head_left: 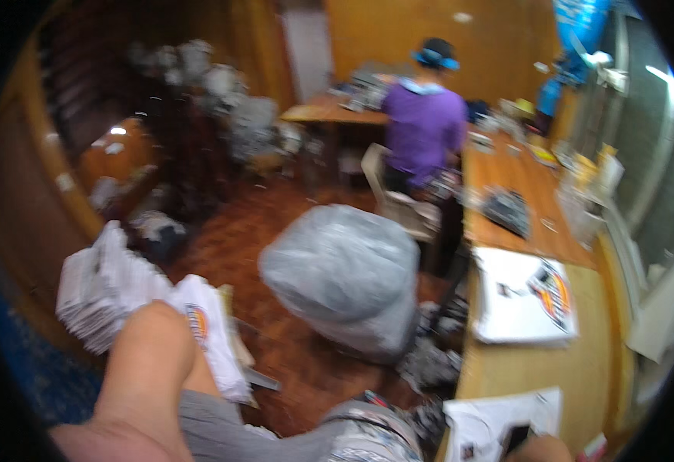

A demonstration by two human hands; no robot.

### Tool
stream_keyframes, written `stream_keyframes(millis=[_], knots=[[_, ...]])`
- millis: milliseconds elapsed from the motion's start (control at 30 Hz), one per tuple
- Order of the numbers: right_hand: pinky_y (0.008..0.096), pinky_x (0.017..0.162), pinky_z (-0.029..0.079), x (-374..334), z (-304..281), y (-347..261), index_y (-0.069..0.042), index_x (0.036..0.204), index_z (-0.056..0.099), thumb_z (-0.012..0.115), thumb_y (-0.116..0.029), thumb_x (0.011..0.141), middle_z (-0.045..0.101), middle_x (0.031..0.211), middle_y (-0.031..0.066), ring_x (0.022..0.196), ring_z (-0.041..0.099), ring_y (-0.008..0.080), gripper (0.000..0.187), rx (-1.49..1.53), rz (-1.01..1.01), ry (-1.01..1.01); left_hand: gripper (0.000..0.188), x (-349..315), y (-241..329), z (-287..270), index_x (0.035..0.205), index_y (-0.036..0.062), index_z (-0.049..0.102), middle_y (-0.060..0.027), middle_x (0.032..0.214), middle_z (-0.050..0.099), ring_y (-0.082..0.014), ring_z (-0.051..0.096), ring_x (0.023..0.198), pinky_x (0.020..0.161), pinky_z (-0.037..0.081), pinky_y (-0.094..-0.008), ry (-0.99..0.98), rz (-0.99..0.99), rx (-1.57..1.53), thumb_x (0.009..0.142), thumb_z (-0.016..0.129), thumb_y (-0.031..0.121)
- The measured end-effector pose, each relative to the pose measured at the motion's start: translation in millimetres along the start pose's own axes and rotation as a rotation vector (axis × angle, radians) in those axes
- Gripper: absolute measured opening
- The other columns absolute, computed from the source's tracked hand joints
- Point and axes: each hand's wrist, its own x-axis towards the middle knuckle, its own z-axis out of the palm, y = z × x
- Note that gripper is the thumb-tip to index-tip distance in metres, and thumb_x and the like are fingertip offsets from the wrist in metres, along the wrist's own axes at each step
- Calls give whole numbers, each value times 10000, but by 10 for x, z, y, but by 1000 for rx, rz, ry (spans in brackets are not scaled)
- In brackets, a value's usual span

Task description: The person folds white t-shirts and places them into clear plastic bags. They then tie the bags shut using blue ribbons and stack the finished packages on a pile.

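Observation:
My left arm (148, 354) is bent, its elbow towards a fanned stack of white folded sheets or bags (106, 289). The hand at its end does not show. Beside the elbow lies a white printed bag (212, 339) with an orange and black mark. At the lower right edge a rounded bit of bare skin (541, 449), seemingly part of my right hand or arm, lies by a white flat bag (499, 423) and a small dark object (516, 440); no fingers can be made out. Grey cloth (214, 423) covers my lap.
A big grey plastic-wrapped bundle (345, 269) stands on the red-brown floor (275, 369). Along the right runs a wooden table (537, 366) bearing a white printed pile (522, 296) and a dark packet (506, 212). A person in purple (425, 127) sits farther off on a chair (399, 212).

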Motion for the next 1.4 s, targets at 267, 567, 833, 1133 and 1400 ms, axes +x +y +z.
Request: stream_keyframes(millis=[267, 567, 833, 1133, 1400], knots=[[341, 668, 430, -78, -456, -118, -64, 883, 579, 408, -191, 816, 583, 823, 103, 724, 552, 248, 224, -70, 150, 91, 494, 22, -584, 428, 1172, 102, 370, -61, 1024, 481, -175, 471, 919, 786, 378, -300, 115, -102, -361, 715, 555, 122], [339, 662, 430, -328, -850, -320, -62, 878, 580, 414, -190, 814, 583, 814, 101, 717, 552, 246, 219, -111, 256, 188, 466, 164, -765, 1212, 1168, 118, 376, -46, 1034, 481, -168, 467, 930, 793, 374, -299, 213, -32, -702, 729, 534, 137], [337, 657, 430, -478, -999, -489, -60, 873, 580, 419, -189, 813, 584, 805, 100, 710, 552, 244, 216, -127, 300, 247, 442, 273, -841, 1460, 1163, 132, 382, -33, 1042, 480, -162, 463, 940, 799, 370, -297, 271, 30, -787, 742, 515, 150], [335, 651, 430, -482, -969, -755, -57, 867, 581, 424, -188, 811, 585, 796, 99, 703, 553, 241, 212, -175, 325, 253, 416, 192, -1018, 1311, 1159, 147, 388, -18, 1052, 480, -156, 459, 951, 805, 365, -295, 350, 52, -738, 757, 494, 165], [333, 646, 430, -448, -990, -1001, -55, 862, 582, 430, -188, 810, 586, 788, 97, 697, 553, 239, 208, -225, 303, 235, 393, 97, -1115, 870, 1154, 161, 394, -4, 1061, 479, -150, 455, 961, 811, 361, -293, 404, 65, -582, 770, 475, 179]])
